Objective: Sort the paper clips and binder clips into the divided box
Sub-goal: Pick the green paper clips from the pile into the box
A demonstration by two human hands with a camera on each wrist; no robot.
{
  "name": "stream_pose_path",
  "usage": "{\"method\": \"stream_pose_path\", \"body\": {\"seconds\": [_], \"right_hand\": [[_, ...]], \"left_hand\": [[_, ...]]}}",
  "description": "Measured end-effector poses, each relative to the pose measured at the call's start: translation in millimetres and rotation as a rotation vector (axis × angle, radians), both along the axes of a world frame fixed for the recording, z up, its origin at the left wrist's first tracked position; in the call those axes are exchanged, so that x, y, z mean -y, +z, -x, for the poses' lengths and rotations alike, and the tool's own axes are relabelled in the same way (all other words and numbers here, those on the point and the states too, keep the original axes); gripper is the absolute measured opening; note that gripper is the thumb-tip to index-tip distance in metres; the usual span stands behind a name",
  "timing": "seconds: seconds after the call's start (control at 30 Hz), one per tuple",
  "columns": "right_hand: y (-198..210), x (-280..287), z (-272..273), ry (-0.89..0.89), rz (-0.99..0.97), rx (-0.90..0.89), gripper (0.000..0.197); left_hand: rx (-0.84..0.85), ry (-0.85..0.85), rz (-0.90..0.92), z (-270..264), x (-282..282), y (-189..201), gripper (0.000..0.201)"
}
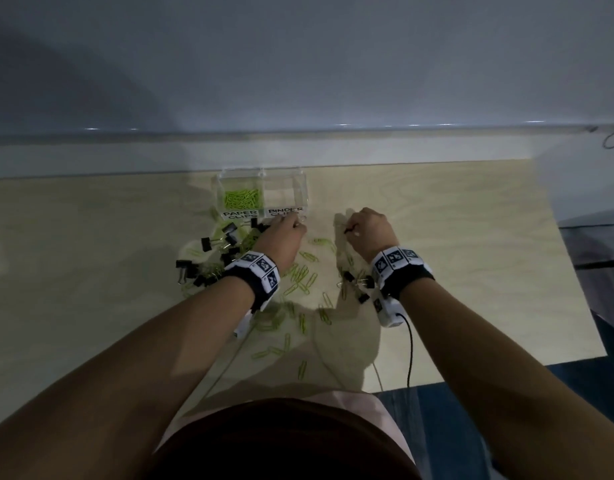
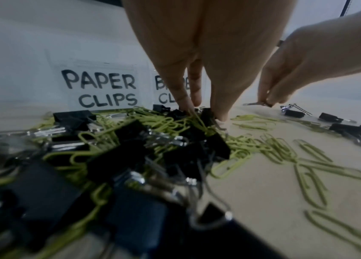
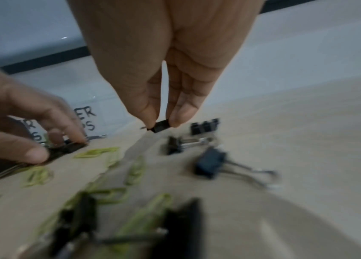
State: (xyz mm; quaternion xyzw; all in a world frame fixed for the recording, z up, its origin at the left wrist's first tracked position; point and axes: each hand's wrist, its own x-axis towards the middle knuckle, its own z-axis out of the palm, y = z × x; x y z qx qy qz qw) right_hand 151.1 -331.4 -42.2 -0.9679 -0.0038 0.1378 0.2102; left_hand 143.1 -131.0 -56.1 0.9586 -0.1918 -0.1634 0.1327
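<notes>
A clear divided box (image 1: 262, 174) stands at the table's back edge. Its "PAPER CLIPS" side holds green paper clips (image 1: 243, 198); the "BINDER CLIPS" side (image 1: 286, 194) looks bare. Just in front of it my left hand (image 1: 291, 221) reaches down into a mixed pile of black binder clips (image 2: 130, 157) and pinches one black binder clip (image 3: 70, 148) lying on the table. To the right, my right hand (image 1: 350, 231) pinches a small black binder clip (image 3: 160, 127) just above the table. Loose green paper clips (image 1: 302, 275) lie between my wrists.
More binder clips (image 1: 357, 282) lie under my right wrist, and a few (image 3: 210, 164) sit beyond my right fingers. A black cable (image 1: 409, 348) trails from the right wristband. The wooden table (image 1: 471, 220) ends at the wall behind and at its right edge (image 1: 575, 271).
</notes>
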Motion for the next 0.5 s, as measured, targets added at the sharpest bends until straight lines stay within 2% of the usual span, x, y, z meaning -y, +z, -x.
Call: {"method": "stream_pose_path", "body": {"seconds": [0.13, 0.2, 0.27, 0.4, 0.5], "right_hand": [[7, 39, 27, -0.048, -0.051, 0.061, 0.009], [12, 47, 47, -0.032, -0.091, 0.055, 0.002], [12, 47, 63, 0.002, -0.124, 0.016, 0.004], [4, 41, 86, 0.024, -0.136, -0.04, 0.016], [-2, 38, 100, 0.003, -0.147, -0.068, 0.021]], "left_hand": [[0.05, -0.135, 0.094, 14, 6, 7, 0.035], [-0.006, -0.226, 0.171, 28, 21, 14, 0.032], [-0.067, -0.273, 0.192, 43, 40, 17, 0.03], [-0.123, -0.232, 0.209, 57, 71, 11, 0.028], [-0.113, -0.216, 0.136, 58, 79, 9, 0.018]]}}
